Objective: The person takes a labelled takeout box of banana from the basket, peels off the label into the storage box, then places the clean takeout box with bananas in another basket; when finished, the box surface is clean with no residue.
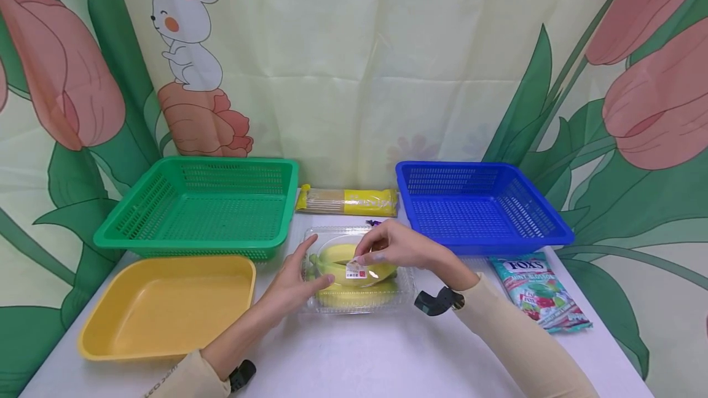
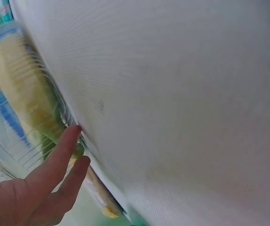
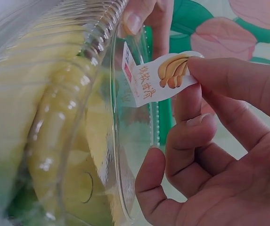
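A clear plastic clamshell box [image 1: 407, 290] with yellow-green bananas [image 1: 354, 298] inside lies on the white table. Between thumb and forefinger, my right hand [image 1: 395, 244] pinches one end of a small white label [image 1: 356, 272] on the lid. Printed bananas show on that label [image 3: 160, 77] in the right wrist view, where its pinched end is lifted off the lid and bent back. My left hand [image 1: 289, 281] rests against the box's left side with fingers spread, its thumb reaching over the lid. Straight fingers [image 2: 66, 146] touch the box's side in the left wrist view.
A green basket [image 1: 196, 243] and a yellow tub [image 1: 166, 349] stand on the left. On the right are a blue basket [image 1: 487, 241] and a bag of Fox's candy [image 1: 539, 292]. Behind the box lies a yellow noodle packet [image 1: 347, 201], with a small purple-wrapped item [image 1: 373, 223] nearby.
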